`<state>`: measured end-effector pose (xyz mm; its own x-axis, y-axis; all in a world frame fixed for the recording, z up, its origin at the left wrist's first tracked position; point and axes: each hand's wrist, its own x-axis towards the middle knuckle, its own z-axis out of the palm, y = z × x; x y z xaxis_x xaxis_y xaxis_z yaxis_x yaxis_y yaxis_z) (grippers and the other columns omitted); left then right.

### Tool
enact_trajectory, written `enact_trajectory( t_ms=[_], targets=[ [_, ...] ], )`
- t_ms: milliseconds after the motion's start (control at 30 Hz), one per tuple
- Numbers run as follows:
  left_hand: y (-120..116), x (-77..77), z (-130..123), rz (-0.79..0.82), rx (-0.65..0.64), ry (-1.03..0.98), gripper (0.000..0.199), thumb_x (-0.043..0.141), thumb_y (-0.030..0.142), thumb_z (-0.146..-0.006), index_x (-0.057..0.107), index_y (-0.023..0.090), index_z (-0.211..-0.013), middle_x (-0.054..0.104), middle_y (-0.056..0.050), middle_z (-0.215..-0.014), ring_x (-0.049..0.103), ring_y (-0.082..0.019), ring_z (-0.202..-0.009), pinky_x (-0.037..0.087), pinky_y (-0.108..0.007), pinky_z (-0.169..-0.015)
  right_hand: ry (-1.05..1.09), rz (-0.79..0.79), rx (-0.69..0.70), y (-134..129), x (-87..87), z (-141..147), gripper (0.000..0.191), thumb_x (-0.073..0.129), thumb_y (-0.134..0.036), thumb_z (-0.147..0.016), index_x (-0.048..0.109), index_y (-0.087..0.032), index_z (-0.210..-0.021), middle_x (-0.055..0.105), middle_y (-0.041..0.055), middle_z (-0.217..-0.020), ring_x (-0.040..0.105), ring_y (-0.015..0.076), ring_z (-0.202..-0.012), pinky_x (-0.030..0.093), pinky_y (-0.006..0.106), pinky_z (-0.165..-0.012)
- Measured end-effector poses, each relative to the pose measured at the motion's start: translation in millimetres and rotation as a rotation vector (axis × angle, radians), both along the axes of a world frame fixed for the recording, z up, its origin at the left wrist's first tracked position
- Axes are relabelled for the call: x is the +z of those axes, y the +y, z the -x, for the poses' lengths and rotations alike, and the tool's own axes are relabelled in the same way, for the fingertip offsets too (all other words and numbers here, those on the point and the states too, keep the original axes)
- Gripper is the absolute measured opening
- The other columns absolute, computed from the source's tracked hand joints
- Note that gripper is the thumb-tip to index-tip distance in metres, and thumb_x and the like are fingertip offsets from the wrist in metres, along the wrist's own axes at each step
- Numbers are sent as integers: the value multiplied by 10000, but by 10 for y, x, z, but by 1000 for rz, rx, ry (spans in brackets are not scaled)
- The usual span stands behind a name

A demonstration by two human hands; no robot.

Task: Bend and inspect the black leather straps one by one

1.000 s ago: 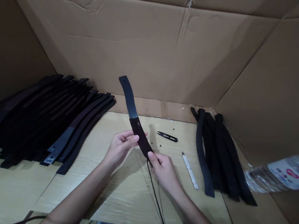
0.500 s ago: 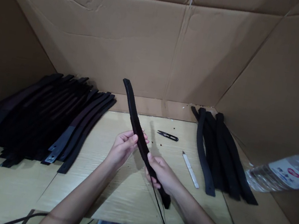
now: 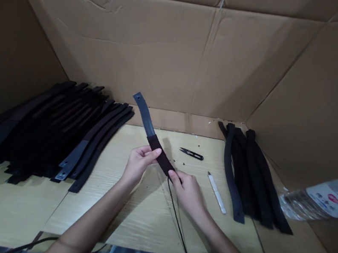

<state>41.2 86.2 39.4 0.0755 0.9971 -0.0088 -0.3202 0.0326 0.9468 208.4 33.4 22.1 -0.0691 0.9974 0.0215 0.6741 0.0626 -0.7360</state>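
Observation:
A curved black strap [image 3: 145,115], with a hole near its far end and a dark wrapped section [image 3: 163,159] at its middle, is held tilted above the table. Thumb and fingers of my left hand [image 3: 138,162] pinch the upper part of the wrapping. My right hand [image 3: 188,192] grips its lower end and covers the near part of the strap. From beside my right fingers a thin black cord [image 3: 177,223] hangs down past the table edge. Just beyond the hands lie black thread snips [image 3: 191,153]. To the right is a white pen-like tool [image 3: 216,193].
A large pile of similar straps [image 3: 48,132] lies on the left, and several more straps [image 3: 244,178] lie on the right. A clear plastic bottle [image 3: 325,200] lies at the far right. Cardboard walls [image 3: 155,51] enclose the table [image 3: 135,229] at the back and sides.
The strap has been turned in my hands, so its smooth, greyish face and hole now show at the far end. Both hands still hold it in about the same place.

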Motion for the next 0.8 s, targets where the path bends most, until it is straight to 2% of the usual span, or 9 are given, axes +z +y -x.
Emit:
enact_trajectory(
  t_ms=[167,267,433,567,667,800],
  targets=[
    [-8,16,-32,-44,-76,-43,282,741,344,-752,743,88,-870,750,-119,-841,700,-207,-757,556,-310,-738,255,59,50,51,-87,0,533,364,-613,-911,448,-196,-590,449,-10,-512,401,123,-484,237,235,-465],
    [-12,4,-43,-55,-116,-69,291,718,352,-776,737,87,-893,747,-134,-881,703,-226,-807,548,-317,-748,444,176,106,48,-86,6,580,375,-705,-858,410,-203,-569,406,-37,-454,353,92,-412,245,220,-416],
    [-23,-6,-62,6,-159,-188,303,735,345,-763,720,94,-933,739,-127,-882,699,-213,-812,530,-324,-789,694,476,163,-1,4,-12,596,441,-787,-766,417,-211,-611,369,-88,-372,258,49,-275,156,187,-289],
    [-45,31,-82,27,-175,-268,298,753,337,-747,706,99,-921,713,-86,-830,675,-167,-754,510,-272,-744,840,590,197,-40,54,-4,561,490,-738,-789,462,-191,-667,389,-98,-390,235,25,-282,161,148,-272],
    [-59,61,-82,21,-226,-329,297,746,337,-753,681,118,-943,673,-52,-797,642,-148,-717,498,-260,-693,941,665,222,-61,81,29,570,535,-751,-747,478,-187,-692,403,-99,-399,232,21,-293,168,135,-266],
    [-67,60,-72,1,-255,-335,307,721,356,-774,658,122,-963,642,-45,-779,623,-150,-708,487,-261,-669,982,708,264,-79,89,69,593,533,-779,-720,477,-189,-685,393,-101,-390,234,25,-288,181,141,-273]
  ],
)
